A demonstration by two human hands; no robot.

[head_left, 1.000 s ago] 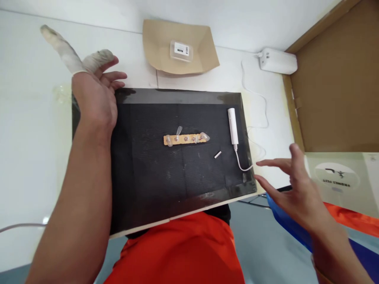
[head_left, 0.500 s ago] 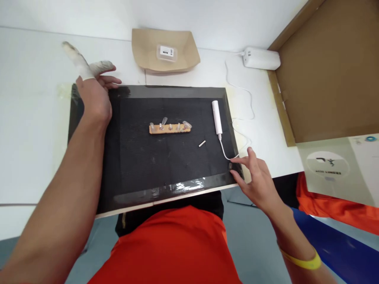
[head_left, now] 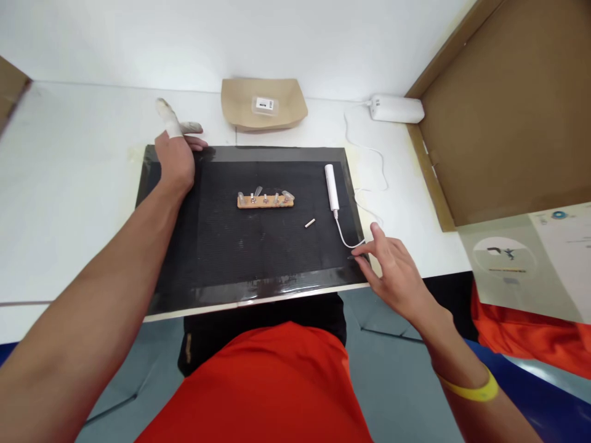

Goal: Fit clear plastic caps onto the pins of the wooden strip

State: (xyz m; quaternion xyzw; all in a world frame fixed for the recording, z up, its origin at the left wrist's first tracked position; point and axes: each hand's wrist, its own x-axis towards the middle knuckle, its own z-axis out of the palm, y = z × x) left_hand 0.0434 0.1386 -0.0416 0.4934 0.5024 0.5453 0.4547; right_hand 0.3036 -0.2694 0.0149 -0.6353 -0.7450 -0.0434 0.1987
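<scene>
My left hand (head_left: 178, 154) rests at the far left corner of the black mat (head_left: 221, 258), holding nothing. Its fingers are stretched out, and pale coverings wrap two of them. At the mat's right edge, the thumb and forefinger of my right hand (head_left: 385, 264) pinch a small clear nail tip (head_left: 351, 257). Just beyond them lies a white pen-shaped device (head_left: 331, 187) with its cable. A wooden strip (head_left: 270, 205) lies mid-mat, bearing several clear nail tips on small metal posts. A short white stick (head_left: 309, 223) sits between the strip and my right hand.
A brown paper tray (head_left: 237, 111) with a small clear box (head_left: 265, 106) stands at the back. A white power bank-like block (head_left: 397, 109) joins a thin cable at the right. A large cardboard box (head_left: 503, 123) fills the right side, with a printed sheet (head_left: 508, 258) below it.
The view has shifted, so the mat and tray appear lower. My right thumb and forefinger have closed together on the nail tip. My left hand stays at the mat's far corner.
</scene>
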